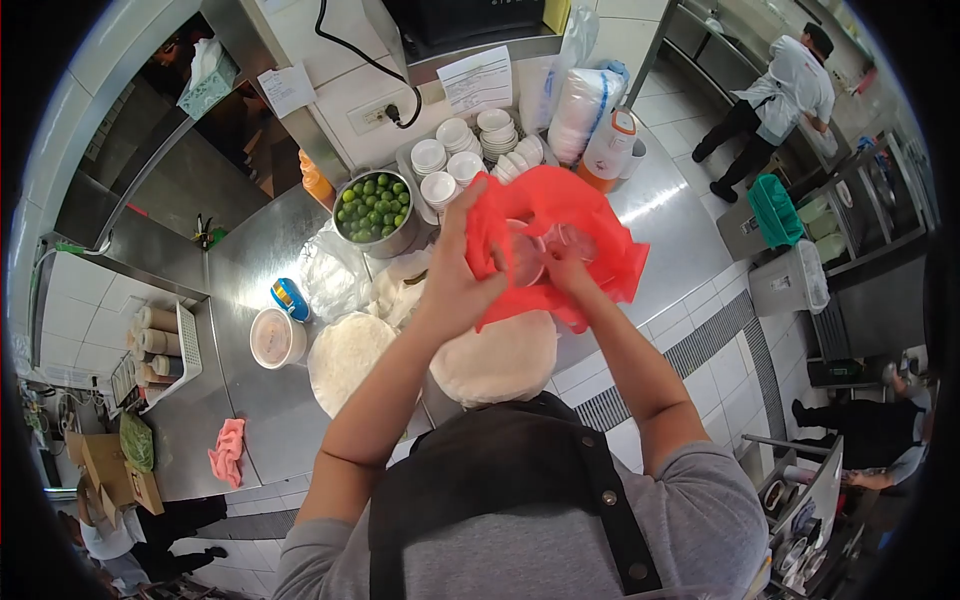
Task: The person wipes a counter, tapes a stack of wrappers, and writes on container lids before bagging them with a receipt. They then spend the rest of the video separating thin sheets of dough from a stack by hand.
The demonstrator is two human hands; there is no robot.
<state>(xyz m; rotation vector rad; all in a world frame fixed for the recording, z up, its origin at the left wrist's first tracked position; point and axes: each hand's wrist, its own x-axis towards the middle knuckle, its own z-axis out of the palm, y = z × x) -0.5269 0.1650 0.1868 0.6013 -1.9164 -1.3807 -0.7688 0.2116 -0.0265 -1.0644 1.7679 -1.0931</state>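
A red plastic bag point(612, 225) hangs with its mouth spread toward me above the steel counter. My left hand point(462, 275) is closed on the bag's left side, thumb and fingers apart around its edge. Inside the mouth, my right hand point(568, 270) has its fingers closed at a small clear plastic container point(572, 240); its fingertips are partly hidden. Another clear container point(525, 258) shows in the bag close to my left thumb. Below the bag lie two stacks of pale flat tortillas, a left stack point(350, 358) and a right stack point(497, 362).
A metal pot of limes point(372, 207), stacked white cups point(462, 165) and an orange squeeze bottle point(316, 180) stand behind. A lidded tub point(277, 337), blue tape dispenser point(289, 298) and pink cloth point(227, 452) sit left. A co-worker point(790, 85) stands at the far right.
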